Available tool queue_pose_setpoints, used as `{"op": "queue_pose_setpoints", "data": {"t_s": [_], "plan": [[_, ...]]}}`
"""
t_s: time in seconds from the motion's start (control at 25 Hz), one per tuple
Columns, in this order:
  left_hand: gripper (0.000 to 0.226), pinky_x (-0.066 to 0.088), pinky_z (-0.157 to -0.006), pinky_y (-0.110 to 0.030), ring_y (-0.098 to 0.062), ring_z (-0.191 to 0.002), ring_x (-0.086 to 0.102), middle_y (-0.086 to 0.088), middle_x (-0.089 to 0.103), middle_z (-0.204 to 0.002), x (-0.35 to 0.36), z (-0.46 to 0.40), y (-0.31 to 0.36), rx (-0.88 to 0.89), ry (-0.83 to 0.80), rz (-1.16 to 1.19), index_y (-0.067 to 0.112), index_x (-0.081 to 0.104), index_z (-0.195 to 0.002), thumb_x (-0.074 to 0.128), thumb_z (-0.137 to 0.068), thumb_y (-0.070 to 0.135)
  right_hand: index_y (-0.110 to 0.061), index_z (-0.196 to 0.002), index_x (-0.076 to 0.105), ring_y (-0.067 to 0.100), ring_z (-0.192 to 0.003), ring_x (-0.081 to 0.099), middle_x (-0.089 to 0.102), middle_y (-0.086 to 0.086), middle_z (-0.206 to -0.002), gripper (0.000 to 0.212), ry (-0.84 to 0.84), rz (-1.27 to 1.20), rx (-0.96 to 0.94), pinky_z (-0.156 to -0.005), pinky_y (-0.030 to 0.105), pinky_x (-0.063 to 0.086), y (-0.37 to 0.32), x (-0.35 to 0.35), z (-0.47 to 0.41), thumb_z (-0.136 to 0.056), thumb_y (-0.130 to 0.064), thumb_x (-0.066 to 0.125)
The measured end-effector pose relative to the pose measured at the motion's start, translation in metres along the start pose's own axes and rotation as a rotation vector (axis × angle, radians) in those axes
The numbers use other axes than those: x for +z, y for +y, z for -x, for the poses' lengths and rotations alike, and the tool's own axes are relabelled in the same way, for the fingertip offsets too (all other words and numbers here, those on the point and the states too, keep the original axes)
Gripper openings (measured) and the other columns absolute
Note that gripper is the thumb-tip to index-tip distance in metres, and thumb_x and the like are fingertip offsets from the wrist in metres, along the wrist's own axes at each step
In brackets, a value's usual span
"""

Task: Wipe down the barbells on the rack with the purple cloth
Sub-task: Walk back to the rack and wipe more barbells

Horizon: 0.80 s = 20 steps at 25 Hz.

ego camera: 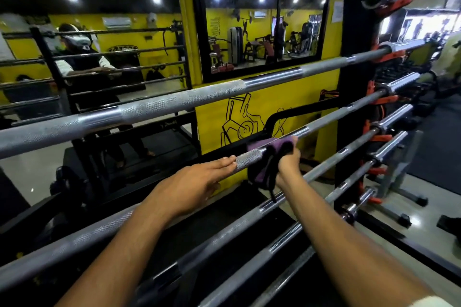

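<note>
Several steel barbells lie across a black rack with orange hooks (381,101). The third barbell from the top (247,158) runs under both my hands. My right hand (289,159) is wrapped around this bar, shut on the purple cloth (264,147), which drapes over the bar and hangs below with dark edging. My left hand (199,182) rests flat on the same bar just left of the cloth, fingers stretched out together, fingertips touching the knurled part. A thicker barbell (179,101) crosses above them.
Behind the rack stands a yellow wall (309,90) with black drawings and mirrors (262,32) showing the gym and a person's reflection. More barbells (249,224) lie below and closer to me. Gym floor and a stand's feet (404,219) are at the right.
</note>
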<state>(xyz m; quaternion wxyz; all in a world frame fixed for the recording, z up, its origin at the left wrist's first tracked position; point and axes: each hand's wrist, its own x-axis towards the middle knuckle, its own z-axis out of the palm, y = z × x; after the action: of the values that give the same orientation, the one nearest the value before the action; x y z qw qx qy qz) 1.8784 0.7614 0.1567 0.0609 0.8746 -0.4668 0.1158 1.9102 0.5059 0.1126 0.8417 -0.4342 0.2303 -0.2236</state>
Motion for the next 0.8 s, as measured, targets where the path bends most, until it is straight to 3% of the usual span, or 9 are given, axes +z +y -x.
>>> {"op": "queue_pose_setpoints", "data": {"t_s": [0.12, 0.28, 0.32, 0.44, 0.52, 0.6, 0.68, 0.72, 0.8], "plan": [[0.077, 0.047, -0.107, -0.039, -0.002, -0.144, 0.032, 0.035, 0.012, -0.158, 0.002, 0.000, 0.001, -0.019, 0.034, 0.033, 0.048, 0.022, -0.152, 0.060, -0.095, 0.013, -0.004, -0.127, 0.054, 0.025, -0.085, 0.063, 0.060, 0.013, -0.101, 0.046, 0.064, 0.009, -0.025, -0.061, 0.029, 0.055, -0.021, -0.006, -0.033, -0.105, -0.043, 0.044], [0.078, 0.046, -0.108, -0.040, 0.000, -0.143, 0.033, 0.028, 0.024, -0.158, 0.006, -0.004, -0.006, 0.028, 0.050, 0.107, 0.044, 0.030, -0.151, 0.066, -0.091, 0.009, -0.015, -0.094, 0.056, 0.019, -0.065, 0.062, 0.060, 0.012, -0.087, 0.034, 0.066, -0.097, 0.004, -0.049, 0.019, 0.050, -0.014, 0.013, 0.003, -0.104, -0.044, 0.043], [0.076, 0.046, -0.108, -0.040, 0.000, -0.143, 0.033, 0.027, 0.026, -0.157, 0.006, -0.005, -0.007, 0.028, 0.044, 0.115, 0.043, 0.034, -0.150, 0.067, -0.090, 0.009, -0.015, -0.097, 0.056, 0.022, -0.070, 0.064, 0.061, 0.011, -0.088, 0.036, 0.020, -0.118, 0.037, -0.053, 0.020, 0.052, -0.004, 0.018, 0.017, -0.105, -0.047, 0.042], [0.068, 0.046, -0.108, -0.039, -0.002, -0.142, 0.035, 0.024, 0.028, -0.156, 0.002, -0.002, -0.003, 0.001, 0.058, 0.081, 0.036, 0.039, -0.149, 0.066, -0.092, 0.011, -0.011, -0.120, 0.058, 0.030, -0.099, 0.067, 0.068, 0.015, -0.108, 0.056, -0.102, 0.062, 0.107, -0.088, 0.040, 0.057, 0.023, 0.014, 0.044, -0.102, -0.061, 0.039], [0.059, 0.047, -0.106, -0.038, -0.002, -0.141, 0.037, 0.023, 0.032, -0.156, -0.004, 0.009, 0.005, -0.002, 0.088, 0.076, 0.036, 0.042, -0.148, 0.062, -0.095, 0.018, -0.010, -0.128, 0.057, 0.032, -0.110, 0.065, 0.067, 0.016, -0.118, 0.057, -0.162, 0.207, 0.048, -0.094, 0.041, 0.054, 0.021, -0.008, 0.052, -0.102, -0.059, 0.041], [0.047, 0.049, -0.104, -0.036, -0.001, -0.138, 0.041, 0.025, 0.034, -0.154, -0.014, 0.033, 0.008, -0.065, 0.118, 0.036, 0.038, 0.046, -0.146, 0.046, -0.098, 0.039, -0.010, -0.140, 0.050, 0.032, -0.124, 0.057, 0.060, 0.014, -0.127, 0.053, -0.122, 0.437, -0.176, -0.094, 0.030, 0.046, 0.011, -0.033, 0.064, -0.107, -0.049, 0.037], [0.052, 0.048, -0.105, -0.030, -0.004, -0.136, 0.046, 0.027, 0.033, -0.154, -0.022, 0.073, 0.005, -0.181, 0.170, -0.048, 0.040, 0.046, -0.146, 0.033, -0.096, 0.049, -0.012, -0.145, 0.044, 0.027, -0.120, 0.054, 0.055, 0.013, -0.131, 0.048, -0.102, 0.665, -0.550, -0.088, 0.024, 0.043, -0.002, -0.045, 0.080, -0.109, -0.042, 0.034], [0.050, 0.046, -0.104, -0.028, -0.009, -0.135, 0.048, 0.025, 0.034, -0.154, -0.025, 0.095, 0.003, -0.237, 0.201, -0.081, 0.039, 0.046, -0.146, 0.038, -0.097, 0.044, -0.012, -0.141, 0.046, 0.024, -0.117, 0.053, 0.053, 0.013, -0.131, 0.044, -0.127, 0.737, -0.758, -0.091, 0.025, 0.044, -0.005, -0.043, 0.083, -0.109, -0.041, 0.034], [0.052, 0.047, -0.097, -0.030, -0.020, -0.131, 0.053, 0.018, 0.039, -0.153, -0.027, 0.132, 0.002, -0.335, 0.242, -0.123, 0.034, 0.048, -0.146, 0.056, -0.096, 0.020, -0.013, -0.136, 0.050, 0.027, -0.131, 0.046, 0.045, 0.011, -0.143, 0.041, -0.187, 1.000, -1.096, -0.109, 0.041, 0.037, -0.002, -0.030, 0.073, -0.107, -0.039, 0.036]]}}
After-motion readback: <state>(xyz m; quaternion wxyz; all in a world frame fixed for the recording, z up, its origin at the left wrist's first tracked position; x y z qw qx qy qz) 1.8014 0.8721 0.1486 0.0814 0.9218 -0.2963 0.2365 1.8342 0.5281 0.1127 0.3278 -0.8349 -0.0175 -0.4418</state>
